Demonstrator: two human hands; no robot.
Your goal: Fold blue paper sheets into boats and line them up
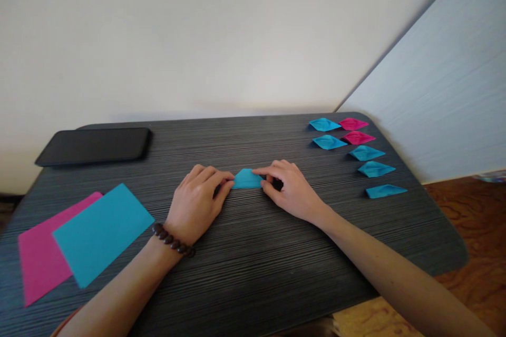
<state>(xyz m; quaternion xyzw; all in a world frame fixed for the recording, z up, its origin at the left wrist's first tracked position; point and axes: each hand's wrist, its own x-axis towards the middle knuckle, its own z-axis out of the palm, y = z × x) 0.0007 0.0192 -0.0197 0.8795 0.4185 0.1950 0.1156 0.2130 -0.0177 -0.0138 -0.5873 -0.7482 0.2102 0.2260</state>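
Folded blue strip: a small piece of blue paper (247, 179) lies near the middle of the table, between the two hands; it has a straight lower edge, a shorter upper edge and a slanting left side, while fingers partly cover its right end. A faint crease runs along its length.
Left hand: the left hand (200, 192) has its thumb and fingers drawn together on the paper's left end, pinching it; the other fingers are bent.
Right hand: the right hand (290, 189) grips the paper's right end, forefinger reaching onto the upper edge and thumb at the lower corner, the remaining fingers curled.
Left wrist: a bracelet of dark round beads (172, 239).
Loose sheets: to the left of the left hand, a flat blue sheet (103, 234) overlaps a pink sheet (41, 253), both set at a slant.
Far left: a black slab with rounded corners (95, 146), phone-like, lies flat near the back edge.
Boat-shaped folds, back right: a blue fold (324, 125) beside a pink fold (354, 124), then a second blue one (329, 142) beside a second pink one (359, 138).
Boat-shaped folds, nearer: two more blue ones (367, 153) step down toward the right edge, and the nearest blue piece (385, 190) looks flatter and narrower.
Tabletop: dark grey with fine streaks (245, 274), its corners rounded.
Surroundings: a pale wall (197, 37) behind, a whitish panel (443, 79) at right, a brown patterned floor (474, 221) below it.
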